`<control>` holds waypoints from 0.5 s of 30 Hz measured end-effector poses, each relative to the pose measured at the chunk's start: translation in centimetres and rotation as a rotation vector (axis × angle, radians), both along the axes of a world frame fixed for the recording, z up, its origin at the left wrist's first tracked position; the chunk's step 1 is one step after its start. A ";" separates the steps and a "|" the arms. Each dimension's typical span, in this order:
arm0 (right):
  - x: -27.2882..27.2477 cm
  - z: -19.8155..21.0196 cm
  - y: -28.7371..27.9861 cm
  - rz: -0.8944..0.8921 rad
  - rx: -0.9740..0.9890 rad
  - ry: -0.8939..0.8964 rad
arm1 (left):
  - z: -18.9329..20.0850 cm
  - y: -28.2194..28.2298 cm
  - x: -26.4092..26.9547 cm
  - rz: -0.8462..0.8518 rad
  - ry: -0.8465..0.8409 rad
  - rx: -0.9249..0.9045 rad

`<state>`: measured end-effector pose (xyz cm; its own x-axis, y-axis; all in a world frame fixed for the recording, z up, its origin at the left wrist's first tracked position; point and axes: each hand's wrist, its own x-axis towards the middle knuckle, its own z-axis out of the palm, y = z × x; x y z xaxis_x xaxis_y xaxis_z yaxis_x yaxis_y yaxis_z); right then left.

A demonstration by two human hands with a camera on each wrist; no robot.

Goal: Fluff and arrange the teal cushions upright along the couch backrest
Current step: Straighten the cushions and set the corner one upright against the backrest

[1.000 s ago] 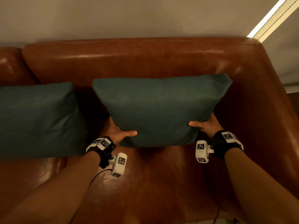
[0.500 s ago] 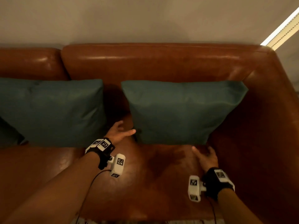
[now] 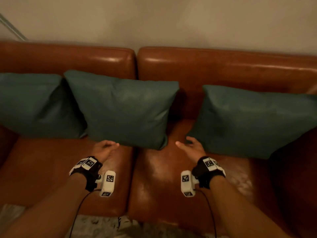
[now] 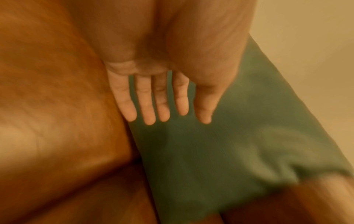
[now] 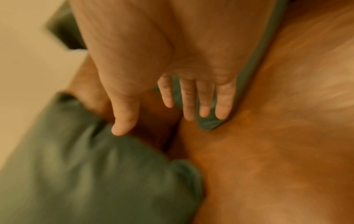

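Note:
Three teal cushions lean upright against the brown couch backrest (image 3: 223, 69): a left cushion (image 3: 34, 103), a middle cushion (image 3: 127, 109) overlapping it, and a right cushion (image 3: 253, 121). My left hand (image 3: 109, 145) hovers with straight fingers just before the middle cushion's lower edge; in the left wrist view the fingers (image 4: 147, 106) spread in front of the middle cushion (image 4: 210, 151). My right hand (image 3: 186, 143) is open by the right cushion's lower left corner; in the right wrist view that cushion corner (image 5: 208, 124) shows under the fingers (image 5: 188, 103). Neither hand holds anything. Whether they touch fabric I cannot tell.
The leather seat (image 3: 163, 177) has a seam running between my two wrists. A gap of bare seat separates the middle and right cushions. A pale rug (image 3: 106, 225) lies below the couch front. A plain wall (image 3: 154, 23) rises behind the backrest.
Both hands let go of the right cushion, which now stands against the backrest. The view and hands shifted left; the left hand reached the middle cushion and the right hand rose to the right cushion's corner.

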<state>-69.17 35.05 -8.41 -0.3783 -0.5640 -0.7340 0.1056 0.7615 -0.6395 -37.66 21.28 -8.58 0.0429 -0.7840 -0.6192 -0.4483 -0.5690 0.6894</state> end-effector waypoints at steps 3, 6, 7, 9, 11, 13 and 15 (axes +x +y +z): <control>3.7 1.3 -5.7 -0.013 -0.083 -0.009 | -0.2 -3.5 5.0 0.103 -0.007 -0.065; 6.3 1.0 -10.1 -0.097 -0.154 0.040 | -0.1 -7.4 8.0 0.122 0.004 -0.068; 7.1 1.0 -11.3 -0.132 -0.150 0.096 | 0.1 -8.7 8.7 0.120 0.024 -0.054; 7.7 0.0 -13.3 -0.171 -0.103 0.203 | 0.6 -11.2 9.5 0.102 0.089 -0.041; 6.7 -3.0 -14.3 -0.217 -0.090 0.196 | 1.2 -13.2 9.3 0.057 0.134 -0.020; 5.0 -6.6 -14.8 -0.261 -0.099 0.162 | 1.3 -15.0 9.0 -0.008 0.168 -0.004; 3.5 -9.6 -14.7 -0.274 -0.136 0.180 | 1.3 -16.3 8.3 -0.055 0.203 0.026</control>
